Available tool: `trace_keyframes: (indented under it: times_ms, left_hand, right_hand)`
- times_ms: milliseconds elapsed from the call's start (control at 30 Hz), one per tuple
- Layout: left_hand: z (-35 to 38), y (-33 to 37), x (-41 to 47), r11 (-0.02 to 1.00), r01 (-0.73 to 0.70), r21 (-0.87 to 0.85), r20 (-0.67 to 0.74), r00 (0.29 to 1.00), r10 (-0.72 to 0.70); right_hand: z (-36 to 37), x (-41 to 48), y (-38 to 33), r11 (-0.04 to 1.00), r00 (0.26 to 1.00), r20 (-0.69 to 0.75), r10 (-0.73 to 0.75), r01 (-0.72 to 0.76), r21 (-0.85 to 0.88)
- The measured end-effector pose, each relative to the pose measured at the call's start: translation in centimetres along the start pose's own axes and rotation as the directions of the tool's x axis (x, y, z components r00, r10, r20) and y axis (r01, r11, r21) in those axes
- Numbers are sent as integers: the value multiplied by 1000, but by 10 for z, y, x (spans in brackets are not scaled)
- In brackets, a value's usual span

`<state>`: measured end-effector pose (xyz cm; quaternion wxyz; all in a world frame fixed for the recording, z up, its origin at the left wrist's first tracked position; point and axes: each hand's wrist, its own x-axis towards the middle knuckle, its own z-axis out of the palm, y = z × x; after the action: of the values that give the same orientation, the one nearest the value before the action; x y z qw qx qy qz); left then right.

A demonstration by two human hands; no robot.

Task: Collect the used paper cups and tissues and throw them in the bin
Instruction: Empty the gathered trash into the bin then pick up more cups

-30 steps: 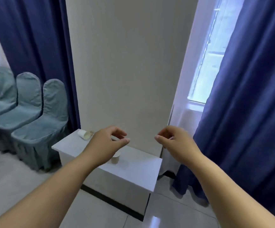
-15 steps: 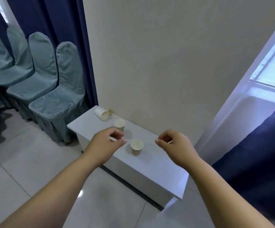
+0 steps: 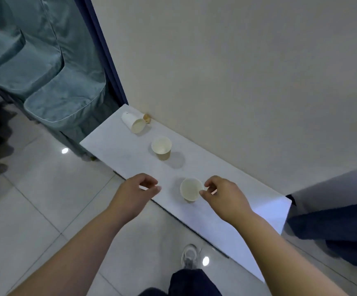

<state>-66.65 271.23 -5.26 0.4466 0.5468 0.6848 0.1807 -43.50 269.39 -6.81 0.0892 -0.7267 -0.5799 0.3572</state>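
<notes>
Three cream paper cups stand in a row on a low white table [image 3: 113, 150] against the wall. The nearest cup [image 3: 190, 189] is upright, and so is the middle cup [image 3: 161, 147]. The far cup [image 3: 133, 122] lies on its side, with a small brown crumpled scrap [image 3: 147, 118] beside it. My right hand [image 3: 223, 195] is at the nearest cup, thumb tip and forefinger loosely curled at its right rim. My left hand [image 3: 137, 193] hovers over the table's front edge to the left of that cup, fingers loosely curled and holding nothing.
Teal covered chairs [image 3: 62, 82] stand left of the table, with a dark blue curtain [image 3: 109, 60] behind them. Another dark curtain [image 3: 333, 223] hangs at the right end. Glossy floor tiles [image 3: 34, 210] lie in front, with my shoe [image 3: 189, 255] below the table edge.
The view has tilted down and come closer to the table. Both hands have dropped towards it, and my right hand has come up to the nearest cup's rim.
</notes>
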Motion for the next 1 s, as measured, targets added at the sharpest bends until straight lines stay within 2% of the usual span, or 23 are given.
trace_keyframes:
  times_ms: [133, 267, 467, 733, 867, 1000]
  left_hand:
    - [5, -4, 47, 999, 40, 34, 18, 999, -41]
    - [6, -15, 95, 995, 63, 71, 50, 997, -67]
    - [9, -37, 175, 989, 48, 138, 203, 976, -76]
    - [8, -63, 272, 895, -159, 418, 296, 955, 32]
    - [18, -67, 306, 853, -278, 442, 375, 921, 106]
    - [32, -77, 327, 854, -326, 406, 452, 884, 122]
  right_hand:
    - [15, 45, 3, 999, 997, 70, 28, -27, -20]
    - [39, 76, 7, 993, 989, 141, 53, -37, -114]
    - [76, 115, 10, 962, 971, 168, 173, -130, -239]
    - [135, 145, 1, 880, 896, 149, 419, -361, -308]
    - [151, 159, -4, 832, 870, 96, 483, -422, -361]
    - [152, 170, -5, 836, 856, 14, 516, -500, -224]
